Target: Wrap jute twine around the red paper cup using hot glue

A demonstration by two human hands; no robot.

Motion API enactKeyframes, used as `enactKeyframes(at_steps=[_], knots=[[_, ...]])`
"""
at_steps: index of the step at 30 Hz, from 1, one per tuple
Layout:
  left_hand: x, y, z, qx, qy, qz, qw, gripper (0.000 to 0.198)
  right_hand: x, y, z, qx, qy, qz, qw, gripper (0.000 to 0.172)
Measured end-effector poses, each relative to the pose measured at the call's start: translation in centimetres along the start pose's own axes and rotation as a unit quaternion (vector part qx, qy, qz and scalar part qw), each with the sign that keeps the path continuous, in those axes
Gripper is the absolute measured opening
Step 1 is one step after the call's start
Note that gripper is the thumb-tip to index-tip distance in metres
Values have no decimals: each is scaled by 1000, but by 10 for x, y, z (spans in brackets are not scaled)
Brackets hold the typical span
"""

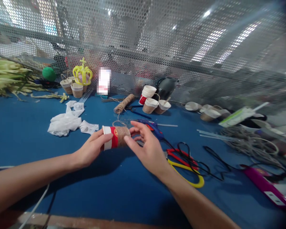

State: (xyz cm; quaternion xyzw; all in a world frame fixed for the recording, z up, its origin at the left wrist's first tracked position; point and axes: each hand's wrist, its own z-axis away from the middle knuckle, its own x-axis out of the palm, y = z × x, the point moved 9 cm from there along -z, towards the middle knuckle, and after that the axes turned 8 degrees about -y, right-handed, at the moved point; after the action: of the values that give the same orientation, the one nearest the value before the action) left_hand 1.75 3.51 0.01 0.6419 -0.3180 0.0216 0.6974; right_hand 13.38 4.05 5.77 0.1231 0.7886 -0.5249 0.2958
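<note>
A red and white paper cup (107, 145) lies sideways above the blue table, its narrower end wound with brown jute twine (122, 136). My left hand (90, 148) grips the cup near its white rim, thumb on top. At the twine-covered end, my right hand (146, 143) has its thumb against the winding and its lower fingers around the base, with the index finger raised. A strand runs from the cup back toward a twine roll (125, 103). Partly hidden behind my right hand is a blue glue gun (154, 128).
Scissors with red and yellow handles (200, 181) and black cords lie right of my right forearm. Beyond them is a purple power strip (264, 183). White crumpled tissue (64, 122) is at left. Twine-wrapped cups (150, 105) stand by the perforated metal screen (124, 47).
</note>
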Motion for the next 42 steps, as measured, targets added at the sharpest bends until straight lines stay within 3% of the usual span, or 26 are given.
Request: enactKeyframes(at_steps=[2, 5, 8, 12, 17, 23, 33, 35, 38, 40, 42], knots=[[0, 3, 3, 9, -18, -65, 998, 30, -5, 11, -4, 44, -16, -48, 998, 35], [7, 9, 8, 23, -64, -187, 980, 29, 8, 26, -7, 110, -119, -134, 978, 30], [12, 13, 10, 26, -89, -232, 968, 27, 19, 28, -6, 131, -190, -188, 955, 29], [6, 9, 3, -10, -59, -135, 989, 23, 17, 20, -7, 104, -189, -130, 968, 32], [-2, -10, -4, -99, -13, 18, 995, 21, 17, 2, -4, -9, -150, -9, 989, 30], [-18, -18, -3, -126, 61, -35, 990, 18, 27, -6, 4, -72, -154, 65, 983, 38], [-22, -18, -2, -121, 80, -60, 988, 18, 31, -6, 4, -73, -174, 69, 980, 34], [-24, -18, -2, -123, 85, -79, 986, 19, 20, 1, -1, -50, -151, 68, 985, 34], [-27, -20, -3, -134, 80, -117, 981, 20, -24, 25, -16, 59, -53, 145, 986, 30], [-26, -19, -3, -133, 70, -145, 978, 20, -59, 49, -22, 187, 0, 307, 933, 30], [-24, -15, -4, -124, 54, -180, 974, 20, -77, 68, -29, 235, -1, 352, 906, 27]])
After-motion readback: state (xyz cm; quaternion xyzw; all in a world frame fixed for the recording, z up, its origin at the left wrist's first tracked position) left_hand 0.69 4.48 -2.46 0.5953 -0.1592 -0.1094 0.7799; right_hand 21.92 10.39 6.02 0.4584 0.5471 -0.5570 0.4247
